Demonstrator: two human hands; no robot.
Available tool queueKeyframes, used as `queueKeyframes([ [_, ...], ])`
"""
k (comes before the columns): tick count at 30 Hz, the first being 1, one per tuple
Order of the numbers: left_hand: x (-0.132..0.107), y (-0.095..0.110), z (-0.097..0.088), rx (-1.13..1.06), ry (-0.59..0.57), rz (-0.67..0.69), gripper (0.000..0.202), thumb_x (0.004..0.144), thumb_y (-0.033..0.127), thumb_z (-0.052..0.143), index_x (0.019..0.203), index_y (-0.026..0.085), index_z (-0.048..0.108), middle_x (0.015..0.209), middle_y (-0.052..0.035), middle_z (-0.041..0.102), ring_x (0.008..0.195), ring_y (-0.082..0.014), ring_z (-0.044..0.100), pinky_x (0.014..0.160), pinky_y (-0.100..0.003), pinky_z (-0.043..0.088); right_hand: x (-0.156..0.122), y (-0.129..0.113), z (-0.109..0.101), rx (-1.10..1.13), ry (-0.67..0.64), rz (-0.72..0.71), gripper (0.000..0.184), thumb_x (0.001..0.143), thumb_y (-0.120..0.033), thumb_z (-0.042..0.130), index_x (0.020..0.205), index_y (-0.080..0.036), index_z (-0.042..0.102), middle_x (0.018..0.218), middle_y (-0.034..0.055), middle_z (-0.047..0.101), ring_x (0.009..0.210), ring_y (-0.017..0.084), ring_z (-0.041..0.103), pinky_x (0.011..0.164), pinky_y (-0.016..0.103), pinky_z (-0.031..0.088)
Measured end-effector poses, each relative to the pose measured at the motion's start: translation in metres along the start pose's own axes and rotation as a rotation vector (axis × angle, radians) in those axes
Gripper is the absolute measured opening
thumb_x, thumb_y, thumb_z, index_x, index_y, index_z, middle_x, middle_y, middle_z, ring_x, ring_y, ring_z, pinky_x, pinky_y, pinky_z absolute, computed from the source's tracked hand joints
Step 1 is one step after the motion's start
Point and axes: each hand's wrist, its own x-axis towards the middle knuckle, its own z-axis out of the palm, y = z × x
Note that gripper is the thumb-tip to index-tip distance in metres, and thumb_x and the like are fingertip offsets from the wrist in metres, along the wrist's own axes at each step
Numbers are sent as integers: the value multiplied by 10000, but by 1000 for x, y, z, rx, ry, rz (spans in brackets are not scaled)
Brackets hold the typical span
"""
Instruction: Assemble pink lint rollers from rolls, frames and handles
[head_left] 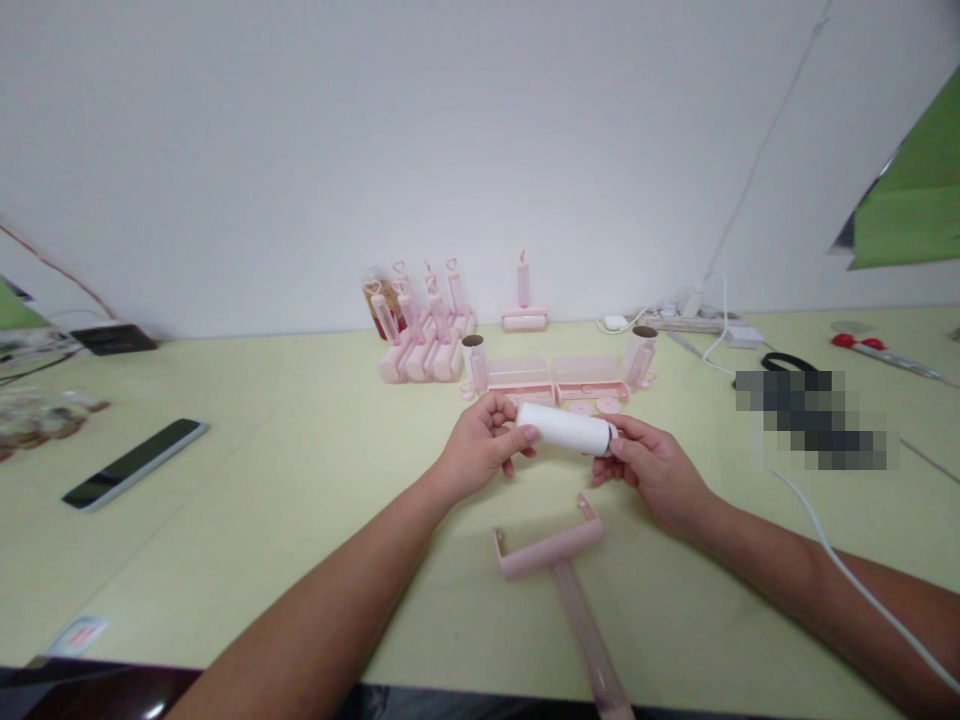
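Note:
Both hands hold a white paper roll level above the pale green table. My left hand pinches its left end with thumb and fingers. My right hand grips its right end, fingers curled. Just below the roll lies a pink roller frame with a long handle, untouched, its handle pointing toward me.
Behind the hands stand pink roller handles, pink covers, small pink discs and spare rolls. A phone lies at the left. A power strip, white cable and red-handled scissors are on the right.

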Motion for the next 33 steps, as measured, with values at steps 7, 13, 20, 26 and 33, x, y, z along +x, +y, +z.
queueKeyframes([
  [7, 1, -3, -1, -50, -50, -6, 518, 736, 357, 788, 1012, 226, 369, 883, 2, 659, 652, -161, 695, 416, -180, 503, 1, 1, 1, 58, 24, -4, 416, 873, -354, 602, 1225, -133, 573, 715, 25, 670, 627, 164, 636, 635, 339, 540],
  [13, 1, -4, -1, -38, -27, -11, 559, 706, 368, 809, 1040, 222, 385, 919, -19, 678, 652, -147, 688, 443, -169, 490, 1, 3, 1, 76, 15, 17, 420, 876, -355, 599, 1233, -137, 567, 687, 22, 671, 607, 158, 636, 621, 320, 546],
  [20, 1, -5, 1, -26, -20, 3, 543, 690, 344, 822, 1014, 215, 407, 817, 13, 654, 645, -150, 677, 439, -175, 486, 2, 1, 4, 150, 31, 33, 400, 860, -353, 624, 1205, -155, 583, 709, 24, 669, 626, 157, 637, 617, 321, 570],
  [26, 1, -6, 1, -2, 6, -13, 572, 662, 331, 838, 962, 226, 363, 762, 44, 620, 618, -144, 665, 420, -160, 466, 3, 0, 5, 176, 23, 51, 388, 862, -364, 631, 1183, -150, 589, 709, 27, 661, 632, 154, 633, 615, 320, 583],
  [33, 0, -5, 2, 11, -25, -38, 556, 704, 373, 804, 959, 235, 330, 790, 31, 628, 646, -155, 675, 429, -170, 484, 3, -1, 4, 147, 85, 28, 374, 844, -352, 647, 1154, -149, 595, 716, 19, 655, 622, 150, 627, 603, 317, 583],
])
